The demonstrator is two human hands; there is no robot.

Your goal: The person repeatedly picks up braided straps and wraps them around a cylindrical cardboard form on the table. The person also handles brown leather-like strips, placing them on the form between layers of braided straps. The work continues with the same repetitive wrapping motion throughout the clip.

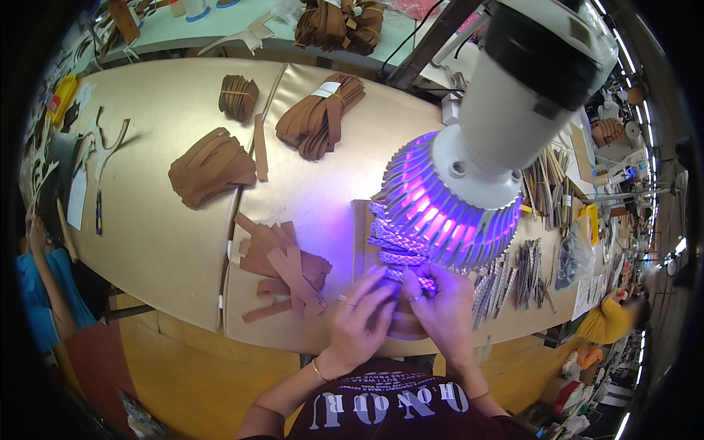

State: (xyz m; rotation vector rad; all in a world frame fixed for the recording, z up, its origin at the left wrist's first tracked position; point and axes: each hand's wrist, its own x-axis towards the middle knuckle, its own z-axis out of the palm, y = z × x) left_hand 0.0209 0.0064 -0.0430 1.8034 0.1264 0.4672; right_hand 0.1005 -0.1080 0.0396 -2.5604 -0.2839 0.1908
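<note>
Both hands meet at the table's front edge, under a lamp that casts purple light. My left hand pinches the left end of a short braided strip. My right hand grips the same strip near its right end, thumb and fingers closed. Just beyond them, several more braided strips lie side by side on a brown board, partly hidden by the lamp. To the left of my hands is a loose pile of flat brown leather strips.
Farther off lie a brown strip stack, a small banded bundle and a larger bundle. Braided strips are spread at the right. The lamp's white body hangs over the right side. A person in blue is at far left.
</note>
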